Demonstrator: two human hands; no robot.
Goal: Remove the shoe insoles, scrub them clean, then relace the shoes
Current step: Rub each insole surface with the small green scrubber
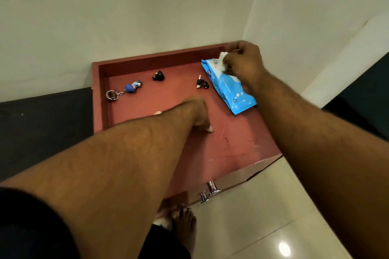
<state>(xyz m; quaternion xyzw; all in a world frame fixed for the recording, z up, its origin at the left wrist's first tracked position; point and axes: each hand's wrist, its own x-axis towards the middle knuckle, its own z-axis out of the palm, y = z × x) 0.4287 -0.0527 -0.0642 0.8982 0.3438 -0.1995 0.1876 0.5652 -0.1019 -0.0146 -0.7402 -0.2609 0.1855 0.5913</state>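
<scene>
Wipes are the only cleaning item in view: a blue wet-wipe pack point(228, 88) lies slantwise in the right part of a reddish-brown cabinet top point(242, 143) with a raised rim, right of the frame's centre. At the pack's far end, in the upper right of the tray, the right hand point(244, 61) has its fingers curled and pinches a crumpled white wipe point(223, 60) that sticks up out of the pack's opening. The right forearm crosses over the pack's right edge.

Lower and to the left, near the middle of the frame, the left hand point(199, 112) rests on the bare cabinet top, well apart from the pack, knuckles up. Its fingers point down toward the surface and something small and white point(209, 128) shows at the fingertips; whether the hand holds it or only touches it cannot be told.

Between the two hands, just left of the pack, lies a small black car key point(202, 83). Farther left sit a small black figure point(158, 75) and a blue figurine keychain point(130, 87) with its metal ring point(111, 94). No shoes or insoles show. At the bottom centre a bare foot point(184, 223) stands on glossy cream tiles point(263, 216), beside the cabinet's metal handle point(211, 188).
</scene>
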